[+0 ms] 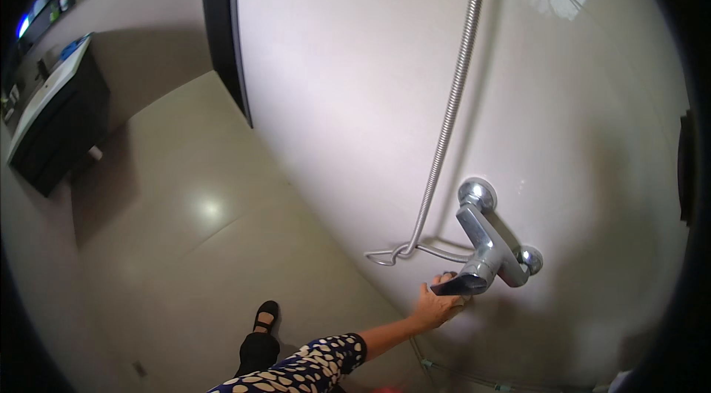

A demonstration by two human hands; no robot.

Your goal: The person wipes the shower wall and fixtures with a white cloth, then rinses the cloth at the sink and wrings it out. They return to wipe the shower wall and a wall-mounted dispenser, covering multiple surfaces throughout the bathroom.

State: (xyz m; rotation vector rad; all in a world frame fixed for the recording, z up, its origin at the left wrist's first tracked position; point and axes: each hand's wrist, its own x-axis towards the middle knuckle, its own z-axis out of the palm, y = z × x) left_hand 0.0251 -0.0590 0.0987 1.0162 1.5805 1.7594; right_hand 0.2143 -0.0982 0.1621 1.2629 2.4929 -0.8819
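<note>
My left hand [437, 309] reaches in from the lower left, in a dark sleeve with pale spots. It curls from below around the lever [458, 287] of a chrome wall-mounted mixer tap [481, 234]. The thumb side shows left of the lever's tip, and fingertips show just beyond it. The lever and tap hide the rest of the fingers. A ribbed metal shower hose [450, 108] hangs down the pale wall. Its lower part passes through a bent metal loop [383, 257] and runs on to the tap. My right hand is out of view.
A dark vanity with a white basin top [55, 85] stands at the far left. A dark door frame [221, 30] edges the wall. My foot in a black shoe [265, 315] rests on the beige floor [185, 274]. Thin tubing [459, 377] runs low along the wall.
</note>
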